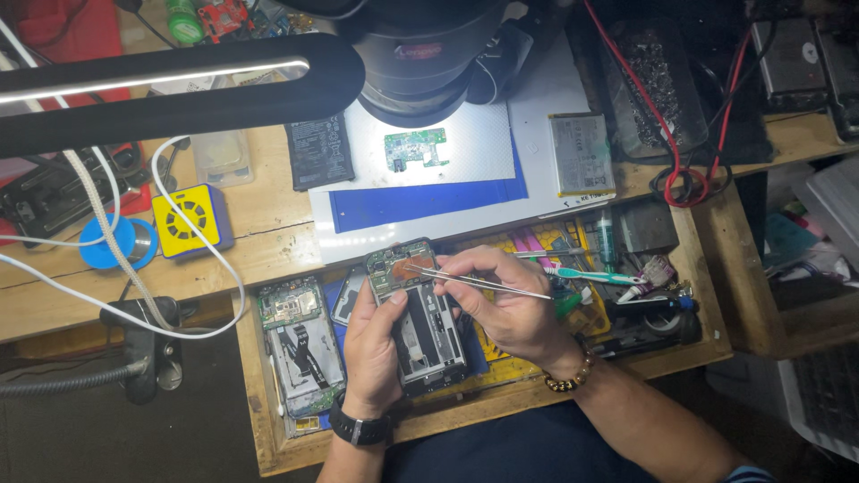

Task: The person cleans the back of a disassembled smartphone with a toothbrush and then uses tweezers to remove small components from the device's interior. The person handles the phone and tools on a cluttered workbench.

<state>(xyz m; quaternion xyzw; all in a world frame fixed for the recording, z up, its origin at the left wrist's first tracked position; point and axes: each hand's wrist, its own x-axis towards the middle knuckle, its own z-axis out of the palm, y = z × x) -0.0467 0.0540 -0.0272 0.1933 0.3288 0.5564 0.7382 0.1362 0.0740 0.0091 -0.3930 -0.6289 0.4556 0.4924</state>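
Two hands work: your left hand [371, 353] clasps the opened phone [419, 315], right hand [510, 300] fingers pinching tweezers [479, 283]. Beside it, the wooden tray [255, 394] holds another gutted phone [301, 344].

An opened phone [420, 317] sits at lower centre, a second one [300, 344] left of it (in the same tray [255, 394]); a circuit board [415, 148] lies above, under the microscope [420, 54].

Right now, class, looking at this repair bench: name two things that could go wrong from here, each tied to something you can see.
1. The tweezers in the right hand have their tips on the opened phone; a slip could scratch its exposed board.
2. The left hand holds the phone above a crowded drawer; any small part dropped might vanish among the tools.
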